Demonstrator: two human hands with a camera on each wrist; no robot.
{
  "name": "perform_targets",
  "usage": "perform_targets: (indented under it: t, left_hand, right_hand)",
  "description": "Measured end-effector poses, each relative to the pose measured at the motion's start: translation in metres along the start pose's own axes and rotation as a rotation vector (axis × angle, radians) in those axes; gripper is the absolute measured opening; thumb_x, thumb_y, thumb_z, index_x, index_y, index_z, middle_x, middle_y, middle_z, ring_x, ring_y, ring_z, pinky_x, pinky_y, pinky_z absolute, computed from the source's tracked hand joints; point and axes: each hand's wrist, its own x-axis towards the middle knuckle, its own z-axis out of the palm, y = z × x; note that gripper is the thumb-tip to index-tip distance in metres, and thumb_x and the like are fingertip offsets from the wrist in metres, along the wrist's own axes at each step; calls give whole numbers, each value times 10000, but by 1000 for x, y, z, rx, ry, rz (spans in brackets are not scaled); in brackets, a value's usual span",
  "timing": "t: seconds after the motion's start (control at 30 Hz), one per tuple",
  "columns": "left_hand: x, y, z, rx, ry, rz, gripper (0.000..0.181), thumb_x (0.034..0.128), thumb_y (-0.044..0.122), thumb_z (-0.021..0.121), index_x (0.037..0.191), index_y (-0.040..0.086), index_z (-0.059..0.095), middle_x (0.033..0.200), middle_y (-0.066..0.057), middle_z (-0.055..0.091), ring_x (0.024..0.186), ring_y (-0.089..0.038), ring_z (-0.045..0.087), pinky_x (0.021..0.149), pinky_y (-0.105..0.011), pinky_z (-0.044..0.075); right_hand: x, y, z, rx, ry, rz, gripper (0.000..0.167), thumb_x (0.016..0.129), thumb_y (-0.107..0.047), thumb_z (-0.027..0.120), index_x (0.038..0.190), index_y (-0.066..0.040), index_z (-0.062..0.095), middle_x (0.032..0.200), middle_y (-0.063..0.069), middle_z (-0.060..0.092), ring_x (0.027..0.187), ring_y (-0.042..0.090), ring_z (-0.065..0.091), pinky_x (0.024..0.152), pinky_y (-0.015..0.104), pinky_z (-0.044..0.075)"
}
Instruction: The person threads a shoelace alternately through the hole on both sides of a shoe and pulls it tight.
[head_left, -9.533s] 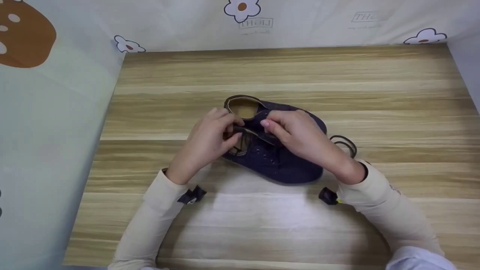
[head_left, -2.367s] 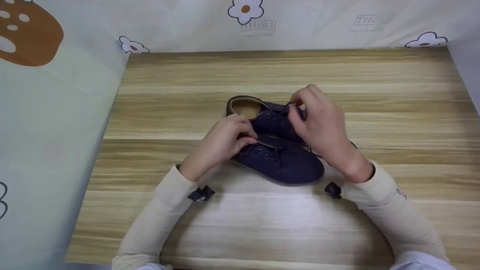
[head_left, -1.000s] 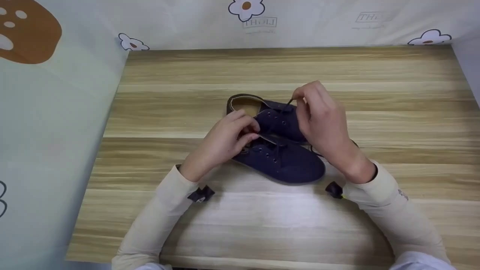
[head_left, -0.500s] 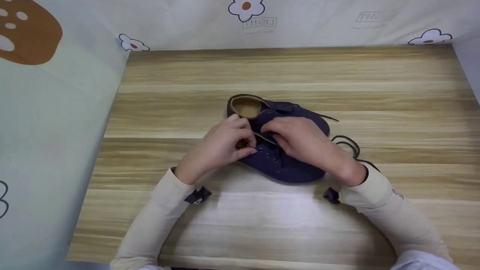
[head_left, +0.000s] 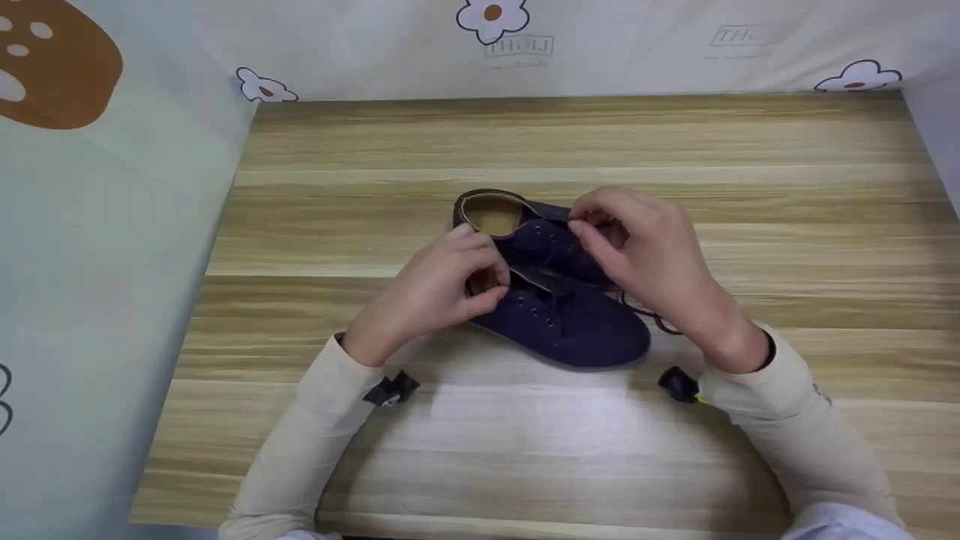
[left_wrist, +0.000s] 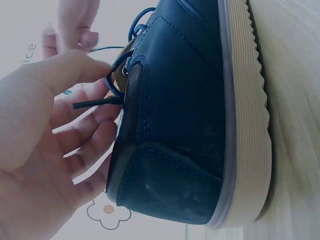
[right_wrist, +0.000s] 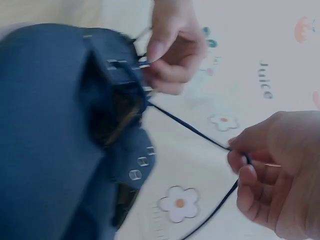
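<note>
Two dark blue shoes lie side by side, the near shoe [head_left: 585, 330] with its toe to the right and the far shoe [head_left: 544, 244] behind it. My left hand [head_left: 442, 281] is at the near shoe's opening; in the left wrist view its thumb and index finger [left_wrist: 100, 72] touch a lace [left_wrist: 116, 82] by the top eyelet. Above the far shoe, my right hand [head_left: 660, 255] pinches a dark lace, which the right wrist view shows as a taut lace [right_wrist: 187, 125] running from the near shoe [right_wrist: 50, 125] to the fingers of my right hand [right_wrist: 280, 172].
Both shoes stand on a wood-grain table [head_left: 375, 150]. Loose lace [head_left: 660, 322] lies right of the toes, partly behind my right wrist. A pale cloth [head_left: 375, 45] with flowers hangs behind the table. Small black objects [head_left: 391, 390] are at both cuffs.
My right hand has moved back and right from the near shoe's lacing, drawing lace with it. My left hand has shifted slightly left.
</note>
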Motion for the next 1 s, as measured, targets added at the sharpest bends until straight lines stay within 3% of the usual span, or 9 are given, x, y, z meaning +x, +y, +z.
perform_targets:
  t: [0.13, 0.3, 0.4, 0.53, 0.63, 0.83, 1.0]
  left_hand:
    - [1, 2, -1, -31, 128, 14, 173, 923, 242, 678, 1069, 150, 694, 929, 18, 635, 909, -145, 528, 804, -279, 471]
    - [4, 5, -2, -50, 246, 53, 256, 949, 222, 645, 1192, 143, 665, 942, -13, 642, 902, -157, 545, 800, -269, 472]
    - [4, 5, -3, -56, 317, 31, 247, 949, 171, 631, 1191, 130, 661, 938, -30, 646, 897, -183, 570, 798, -258, 482]
    - [3, 4, -4, -61, 381, -1, 229, 939, 124, 626, 1165, 102, 663, 898, -39, 639, 869, -192, 569, 784, -261, 473]
    - [1, 2, -4, -64, 405, -17, 208, 934, 109, 622, 1136, 94, 670, 894, -32, 648, 861, -168, 568, 777, -259, 474]
    - [0, -1, -4, -93, 457, -21, 138, 923, 79, 620, 1030, 92, 707, 897, -16, 678, 848, -136, 589, 764, -295, 517]
    - [-1, -3, -4, -98, 479, -48, 120, 921, 70, 619, 974, 96, 724, 881, -12, 689, 829, -125, 597, 748, -303, 527]
  right_hand:
    - [0, -15, -2, 218, 75, -109, 101, 890, -16, 678, 976, -45, 722, 874, 67, 731, 764, 95, 642, 722, 138, 496]
    - [1, -30, 6, 436, 54, -254, 173, 860, 71, 652, 1001, -12, 710, 953, 118, 723, 951, 203, 671, 931, 247, 513]
    - [3, -37, 11, 571, 39, -247, 210, 836, 114, 653, 1024, 24, 679, 994, 155, 694, 1010, 213, 644, 966, 293, 506]
    - [6, -44, 13, 735, 30, -192, 173, 846, 120, 644, 1003, 78, 584, 987, 162, 584, 976, 198, 595, 898, 282, 524]
    - [10, -48, 12, 795, 40, -163, 131, 880, 82, 631, 979, 54, 550, 977, 130, 524, 917, 202, 582, 828, 254, 534]
    - [18, -52, 8, 838, 85, -144, 191, 883, 86, 625, 1072, 104, 607, 1079, 140, 582, 888, 224, 599, 784, 278, 538]
    - [20, -53, 5, 875, 106, -175, 101, 885, 123, 589, 973, 116, 640, 971, 124, 644, 895, 235, 627, 806, 304, 557]
